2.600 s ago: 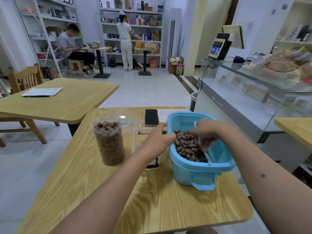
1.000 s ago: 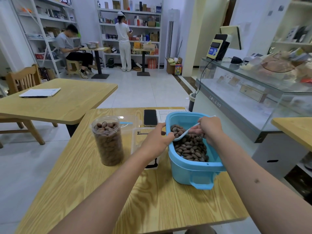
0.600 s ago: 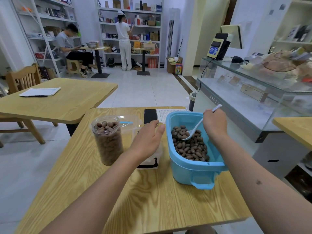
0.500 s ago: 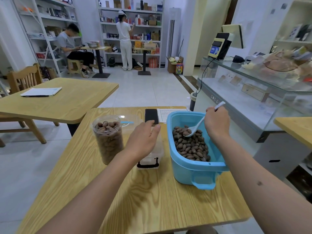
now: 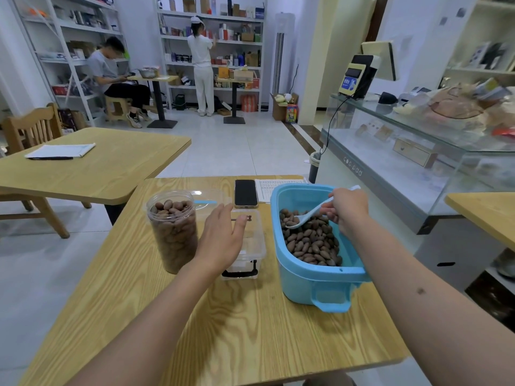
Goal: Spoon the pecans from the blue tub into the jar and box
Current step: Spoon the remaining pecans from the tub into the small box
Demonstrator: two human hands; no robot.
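The full jar stands at 9 o'clock of the clear box; the left hand, off the tub rim now, rests flat-fingered on that box. At 3 o'clock, the right hand grips the white spoon, lifted from the blue tub pecans

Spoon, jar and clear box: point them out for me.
spoon (image 5: pixel 295 220), head view, on its white bowl
jar (image 5: pixel 174 232), head view, on its clear side wall
clear box (image 5: pixel 255 240), head view, on its bare right rim
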